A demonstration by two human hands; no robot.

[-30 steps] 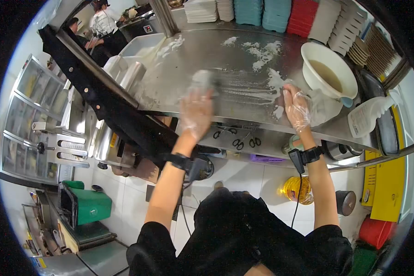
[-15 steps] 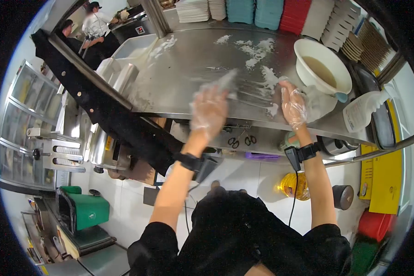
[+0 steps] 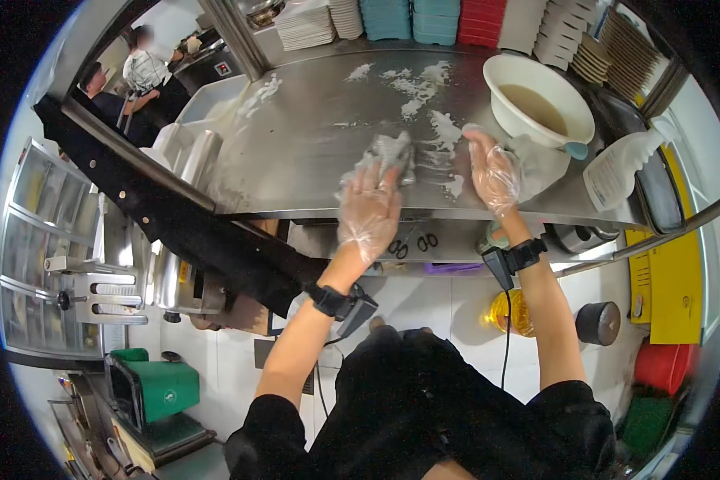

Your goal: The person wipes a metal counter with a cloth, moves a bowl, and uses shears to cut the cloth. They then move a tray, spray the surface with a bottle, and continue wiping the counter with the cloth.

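My left hand (image 3: 370,210), in a clear plastic glove, presses a crumpled greyish cleaning cloth (image 3: 394,152) onto the steel worktop (image 3: 296,148). Its fingers lie over the cloth's near side. In a matching glove, my right hand (image 3: 494,174) rests near the front edge of the worktop with fingers stretched and nothing visible in it. White foam (image 3: 418,100) is spread in patches beyond and between the hands. A cream bowl (image 3: 510,120) of cloudy liquid stands beyond my right hand. Beside that hand lies a pale, crumpled, translucent thing (image 3: 542,170).
A white spray bottle (image 3: 614,178) stands at the right, near a dark tray (image 3: 666,204). Stacked blue containers (image 3: 386,20) and red containers (image 3: 480,22) line the back. Scissors (image 3: 398,246) lie on the lower shelf. Two people (image 3: 144,68) are at the far left.
The cloth under my left hand has moved slightly right and nearer, and shows less blur. My right hand stays near the worktop edge. The camera view has shifted a little.
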